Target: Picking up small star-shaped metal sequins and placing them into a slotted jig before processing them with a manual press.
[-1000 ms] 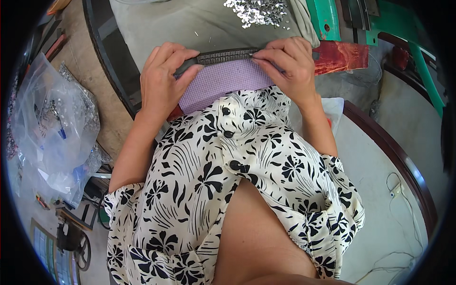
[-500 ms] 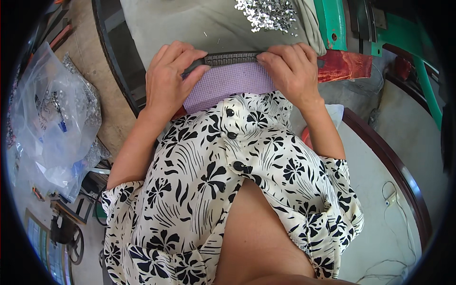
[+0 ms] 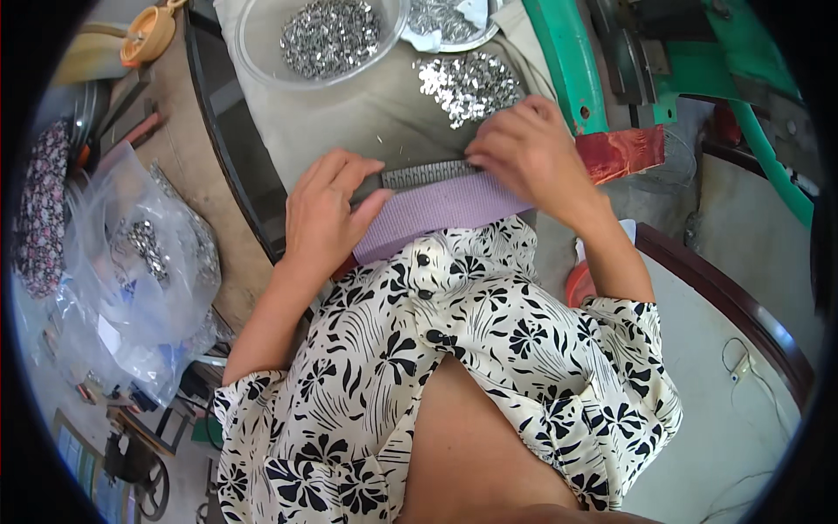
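A narrow dark grey strip with a row of fine slots (image 3: 426,174) lies crosswise in front of me. My left hand (image 3: 327,214) holds its left end, thumb on the near side and fingers on the far side. At the right end, my right hand (image 3: 537,162) has its fingers curled in and fingertips on the strip; some of them are hidden. Along the strip's near edge runs a lilac textured pad (image 3: 445,211). Just beyond the strip, a loose pile of small shiny silver pieces (image 3: 471,87) lies on the grey-green cloth (image 3: 323,127).
A clear plastic tub (image 3: 249,52) of silver pieces and a round metal dish (image 3: 489,35) stand farther back. Green machine framework (image 3: 559,61) rises at the right, above a red sheet (image 3: 624,153). Clear plastic bags (image 3: 131,279) hang at the left; an orange-yellow object (image 3: 148,37) lies far left.
The view has shifted, bringing the tub and dish into sight. My right hand has turned and curled its fingers more over the strip's right end; my left stays at the left end.
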The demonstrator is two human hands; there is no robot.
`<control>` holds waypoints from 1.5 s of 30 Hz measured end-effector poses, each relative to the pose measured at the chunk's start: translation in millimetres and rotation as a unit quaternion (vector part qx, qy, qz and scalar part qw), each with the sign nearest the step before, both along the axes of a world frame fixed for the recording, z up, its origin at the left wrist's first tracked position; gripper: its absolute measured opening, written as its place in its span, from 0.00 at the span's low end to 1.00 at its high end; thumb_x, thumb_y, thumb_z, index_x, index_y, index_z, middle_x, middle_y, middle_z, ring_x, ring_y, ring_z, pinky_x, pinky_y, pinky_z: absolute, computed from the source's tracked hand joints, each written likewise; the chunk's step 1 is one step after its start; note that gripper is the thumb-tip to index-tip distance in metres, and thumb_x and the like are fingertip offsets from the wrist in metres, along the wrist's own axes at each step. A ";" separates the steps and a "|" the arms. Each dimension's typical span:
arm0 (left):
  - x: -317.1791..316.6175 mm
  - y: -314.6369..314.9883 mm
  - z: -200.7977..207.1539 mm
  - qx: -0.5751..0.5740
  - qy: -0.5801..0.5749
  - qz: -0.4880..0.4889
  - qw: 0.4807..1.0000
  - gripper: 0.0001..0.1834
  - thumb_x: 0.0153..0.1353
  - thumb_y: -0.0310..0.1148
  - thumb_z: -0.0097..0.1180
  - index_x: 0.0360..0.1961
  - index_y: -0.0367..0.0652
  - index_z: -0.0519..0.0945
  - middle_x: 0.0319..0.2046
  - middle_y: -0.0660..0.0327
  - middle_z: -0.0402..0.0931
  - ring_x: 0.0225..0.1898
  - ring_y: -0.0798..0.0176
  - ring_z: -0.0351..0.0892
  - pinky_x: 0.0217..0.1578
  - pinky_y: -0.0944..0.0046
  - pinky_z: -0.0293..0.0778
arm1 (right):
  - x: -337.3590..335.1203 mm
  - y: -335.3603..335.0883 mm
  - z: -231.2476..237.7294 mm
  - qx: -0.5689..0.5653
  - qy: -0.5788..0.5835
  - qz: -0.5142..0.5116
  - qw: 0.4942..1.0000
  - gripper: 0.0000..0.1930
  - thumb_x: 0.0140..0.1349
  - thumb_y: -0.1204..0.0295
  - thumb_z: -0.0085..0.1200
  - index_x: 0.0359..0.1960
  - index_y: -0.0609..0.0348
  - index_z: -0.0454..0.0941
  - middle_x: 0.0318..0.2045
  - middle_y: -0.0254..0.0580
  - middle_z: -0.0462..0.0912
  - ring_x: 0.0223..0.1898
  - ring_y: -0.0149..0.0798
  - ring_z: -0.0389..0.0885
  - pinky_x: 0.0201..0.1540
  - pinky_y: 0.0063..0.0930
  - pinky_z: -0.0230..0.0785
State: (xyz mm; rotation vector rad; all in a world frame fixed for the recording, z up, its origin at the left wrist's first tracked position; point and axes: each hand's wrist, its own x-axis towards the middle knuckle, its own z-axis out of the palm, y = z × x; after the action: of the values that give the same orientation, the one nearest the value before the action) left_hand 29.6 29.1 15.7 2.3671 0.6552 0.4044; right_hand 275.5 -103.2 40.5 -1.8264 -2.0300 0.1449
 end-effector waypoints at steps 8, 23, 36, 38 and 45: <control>23.7 5.3 13.0 -0.040 -0.086 -0.011 0.995 0.14 0.54 0.26 0.69 0.43 0.41 0.83 0.35 0.58 0.77 0.34 0.55 0.80 0.34 0.59 0.76 | 65.2 84.5 11.7 0.042 0.098 -0.135 0.985 0.10 0.56 0.66 0.66 0.37 0.56 0.88 0.31 0.45 0.86 0.33 0.46 0.85 0.37 0.36 0.76; 64.1 14.2 25.8 -0.080 -0.155 -0.079 0.981 0.13 0.58 0.21 0.64 0.46 0.39 0.83 0.33 0.60 0.79 0.33 0.65 0.80 0.34 0.68 0.75 | 68.9 135.3 0.6 -0.098 -0.022 -0.010 0.995 0.11 0.52 0.74 0.60 0.36 0.61 0.88 0.33 0.57 0.86 0.37 0.55 0.86 0.44 0.44 0.77; 87.0 52.0 37.6 -0.011 -0.257 -0.024 0.966 0.07 0.59 0.27 0.64 0.39 0.40 0.85 0.32 0.56 0.85 0.28 0.59 0.84 0.32 0.65 0.78 | 72.8 138.5 -15.3 -0.087 -0.003 -0.010 0.996 0.10 0.58 0.71 0.58 0.37 0.64 0.85 0.34 0.58 0.85 0.38 0.58 0.85 0.44 0.46 0.75; 87.4 64.7 52.1 -0.012 -0.194 0.026 0.981 0.09 0.64 0.27 0.63 0.45 0.37 0.86 0.36 0.64 0.87 0.37 0.76 0.82 0.41 0.74 0.77 | 71.1 135.1 -4.1 -0.084 0.066 -0.062 0.992 0.10 0.60 0.69 0.59 0.37 0.64 0.85 0.33 0.58 0.85 0.35 0.55 0.85 0.41 0.44 0.75; 124.3 75.7 74.5 0.025 -0.156 0.027 0.987 0.08 0.55 0.25 0.62 0.35 0.32 0.81 0.30 0.45 0.83 0.34 0.44 0.85 0.36 0.54 0.79 | 81.4 136.7 -13.2 -0.118 0.442 -0.121 0.881 0.09 0.67 0.67 0.60 0.35 0.61 0.85 0.25 0.27 0.81 0.26 0.24 0.75 0.29 0.22 0.68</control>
State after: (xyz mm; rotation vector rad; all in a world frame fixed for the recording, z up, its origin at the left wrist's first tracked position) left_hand 153.9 104.8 90.2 2.2680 0.5673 0.8032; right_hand 356.8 33.5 27.3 -1.6608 -1.1616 0.9899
